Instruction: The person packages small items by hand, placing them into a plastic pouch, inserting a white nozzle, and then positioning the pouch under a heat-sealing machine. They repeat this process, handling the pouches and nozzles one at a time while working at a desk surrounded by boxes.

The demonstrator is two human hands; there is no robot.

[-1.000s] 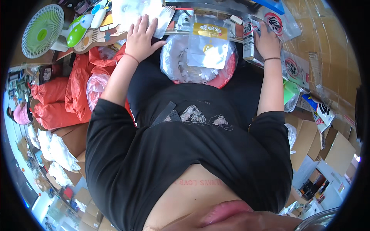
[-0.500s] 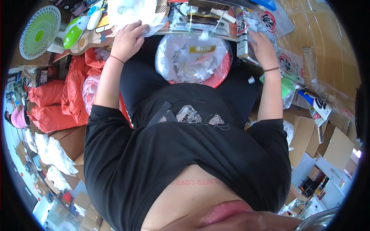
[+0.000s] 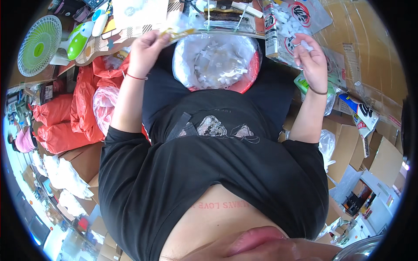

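In the head view, we see our left hand [image 3: 146, 54] pinched narrow between thumb and fingers, holding a clear pouch [image 3: 179, 32] with a yellow band by its edge; the pouch hangs tilted at the front edge of the counter [image 3: 124, 35]. Our right hand [image 3: 312, 65] is raised and half curled, with a small white piece [image 3: 306, 45] held at its fingers. Just beyond that hand we have an open printed box [image 3: 270, 37] with a heap of more white pieces [image 3: 285, 27] beside its near-left wall. Between our legs stands a plastic-lined bin [image 3: 182, 65] with white scraps [image 3: 215, 65] in it. Near the left we see a green-and-white fan [image 3: 39, 48] and red bags [image 3: 65, 137].
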